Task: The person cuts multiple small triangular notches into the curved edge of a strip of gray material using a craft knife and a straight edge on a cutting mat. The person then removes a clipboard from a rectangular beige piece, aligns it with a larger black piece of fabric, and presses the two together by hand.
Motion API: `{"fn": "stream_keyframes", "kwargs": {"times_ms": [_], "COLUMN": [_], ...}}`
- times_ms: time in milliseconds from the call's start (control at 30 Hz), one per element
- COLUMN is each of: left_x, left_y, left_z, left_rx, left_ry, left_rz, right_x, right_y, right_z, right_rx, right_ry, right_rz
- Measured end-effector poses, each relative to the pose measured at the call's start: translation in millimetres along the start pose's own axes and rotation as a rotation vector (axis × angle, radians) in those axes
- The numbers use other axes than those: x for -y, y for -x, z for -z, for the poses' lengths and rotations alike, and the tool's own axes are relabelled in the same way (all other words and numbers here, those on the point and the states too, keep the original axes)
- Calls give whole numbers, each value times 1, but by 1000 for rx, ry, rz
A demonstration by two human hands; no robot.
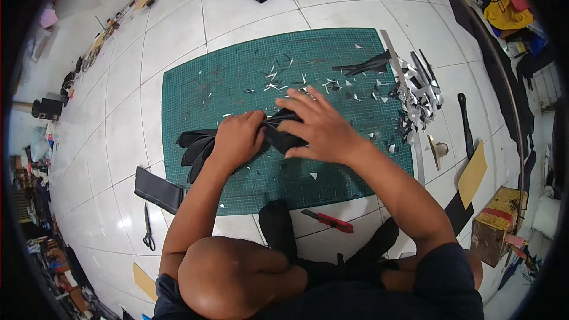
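A bundle of black fabric strips (198, 142) lies across the green cutting mat (237, 89), pinched in at its middle and fanned out at the left end. My left hand (237, 139) is closed around that middle. Over the bundle's right end, my right hand (320, 130) has its fingers spread, with the thumb and fingertips close to the black layers. Whether those fingertips press on the fabric I cannot tell. Part of the bundle is hidden beneath both hands.
Small white and black offcuts litter the mat. A metal ruler (419, 154) and a pile of silver-black scraps (418, 92) lie along its right edge. A red cutter knife (335, 221) is near my feet; scissors (148, 231) and a dark folded strip (159, 189) lie left.
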State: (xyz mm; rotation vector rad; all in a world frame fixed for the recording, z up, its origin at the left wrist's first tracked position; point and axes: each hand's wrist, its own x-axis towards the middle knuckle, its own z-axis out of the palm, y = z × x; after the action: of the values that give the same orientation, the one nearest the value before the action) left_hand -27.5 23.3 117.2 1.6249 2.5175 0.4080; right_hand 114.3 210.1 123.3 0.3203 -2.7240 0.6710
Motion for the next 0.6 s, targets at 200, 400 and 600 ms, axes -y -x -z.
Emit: {"fn": "stream_keyframes", "kwargs": {"times_ms": [200, 400, 600], "left_x": [2, -1, -2], "left_y": [-2, 0, -2], "left_z": [0, 1, 3], "left_rx": [23, 40, 1], "left_ry": [-16, -39, -51], "left_rz": [11, 2, -41], "right_x": [0, -7, -6], "right_y": [-2, 5, 11], "right_z": [-5, -3, -13], "right_rx": [46, 3, -7], "right_ry": [91, 102, 70], "right_rz": [50, 37, -13]}}
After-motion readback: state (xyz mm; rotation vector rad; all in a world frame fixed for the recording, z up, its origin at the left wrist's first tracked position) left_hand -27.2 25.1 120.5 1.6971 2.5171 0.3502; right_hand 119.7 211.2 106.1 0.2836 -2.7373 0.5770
